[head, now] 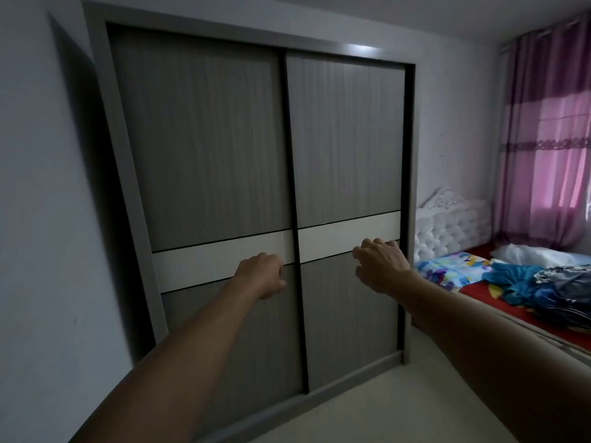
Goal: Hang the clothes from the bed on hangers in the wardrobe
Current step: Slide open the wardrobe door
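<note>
A grey wardrobe (pixel 204 148) with two sliding doors stands closed in front of me, a white band crossing both doors at waist height. My left hand (pixel 262 274) is stretched out in front of the left door near its inner edge, fingers loosely curled and holding nothing. My right hand (pixel 379 265) reaches in front of the right door at the white band, fingers bent and spread, gripping nothing. On the bed (pixel 479 290) at the right lies a heap of blue and dark clothes (pixel 543 286). No hangers are visible.
A white tufted headboard (pixel 447 225) stands beside the wardrobe's right side. Purple curtains (pixel 550 139) cover the window at the far right. A white bundle (pixel 531 254) and a colourful pillow (pixel 454 266) lie on the red sheet. Pale floor runs below the wardrobe.
</note>
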`<action>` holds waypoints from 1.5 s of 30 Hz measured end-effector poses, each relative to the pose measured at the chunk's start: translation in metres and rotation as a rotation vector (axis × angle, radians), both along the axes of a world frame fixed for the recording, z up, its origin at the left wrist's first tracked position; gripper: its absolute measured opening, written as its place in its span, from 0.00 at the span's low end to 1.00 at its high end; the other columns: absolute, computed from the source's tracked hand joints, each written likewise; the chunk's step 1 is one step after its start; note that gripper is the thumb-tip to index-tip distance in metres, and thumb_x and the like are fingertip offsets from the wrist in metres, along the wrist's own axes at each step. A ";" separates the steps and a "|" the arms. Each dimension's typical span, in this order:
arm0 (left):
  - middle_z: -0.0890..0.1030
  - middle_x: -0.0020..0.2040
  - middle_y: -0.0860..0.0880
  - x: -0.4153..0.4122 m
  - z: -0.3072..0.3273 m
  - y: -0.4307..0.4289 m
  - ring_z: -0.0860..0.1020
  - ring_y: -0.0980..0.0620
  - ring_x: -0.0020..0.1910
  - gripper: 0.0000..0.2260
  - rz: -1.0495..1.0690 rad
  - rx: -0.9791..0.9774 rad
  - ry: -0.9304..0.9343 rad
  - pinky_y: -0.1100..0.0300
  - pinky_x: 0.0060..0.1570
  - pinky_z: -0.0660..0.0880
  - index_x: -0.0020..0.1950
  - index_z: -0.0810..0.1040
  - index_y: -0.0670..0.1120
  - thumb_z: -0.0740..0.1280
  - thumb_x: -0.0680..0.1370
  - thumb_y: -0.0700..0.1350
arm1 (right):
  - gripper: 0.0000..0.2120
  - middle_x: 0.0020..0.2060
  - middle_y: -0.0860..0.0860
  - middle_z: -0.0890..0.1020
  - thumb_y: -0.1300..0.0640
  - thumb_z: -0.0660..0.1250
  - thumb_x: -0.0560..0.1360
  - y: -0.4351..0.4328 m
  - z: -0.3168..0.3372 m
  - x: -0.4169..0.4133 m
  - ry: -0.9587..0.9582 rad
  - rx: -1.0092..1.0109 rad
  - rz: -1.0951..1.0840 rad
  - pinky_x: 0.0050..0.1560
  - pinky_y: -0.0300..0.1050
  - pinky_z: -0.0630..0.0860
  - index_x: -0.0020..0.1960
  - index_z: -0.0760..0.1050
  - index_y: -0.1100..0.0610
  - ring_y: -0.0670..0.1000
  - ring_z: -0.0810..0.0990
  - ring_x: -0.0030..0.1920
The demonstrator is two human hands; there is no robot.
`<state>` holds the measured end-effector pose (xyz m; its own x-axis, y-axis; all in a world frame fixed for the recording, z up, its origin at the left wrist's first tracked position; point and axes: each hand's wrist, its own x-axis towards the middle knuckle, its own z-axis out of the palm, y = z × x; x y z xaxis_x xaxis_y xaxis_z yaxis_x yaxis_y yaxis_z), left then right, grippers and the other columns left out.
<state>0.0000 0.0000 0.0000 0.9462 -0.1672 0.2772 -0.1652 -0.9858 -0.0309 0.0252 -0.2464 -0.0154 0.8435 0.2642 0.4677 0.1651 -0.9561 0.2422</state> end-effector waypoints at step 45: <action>0.79 0.56 0.45 0.527 -0.126 0.002 0.77 0.44 0.55 0.11 -0.025 -0.034 0.111 0.55 0.51 0.72 0.56 0.78 0.48 0.62 0.78 0.51 | 0.16 0.57 0.53 0.78 0.52 0.60 0.79 -0.008 -0.113 0.532 0.153 0.123 0.012 0.58 0.50 0.72 0.65 0.72 0.54 0.52 0.78 0.55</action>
<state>0.5268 0.0021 -0.1264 0.9670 -0.1835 0.1768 -0.1904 -0.9814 0.0228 0.5574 -0.2549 -0.1281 0.9043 0.2236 0.3637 0.2029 -0.9746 0.0948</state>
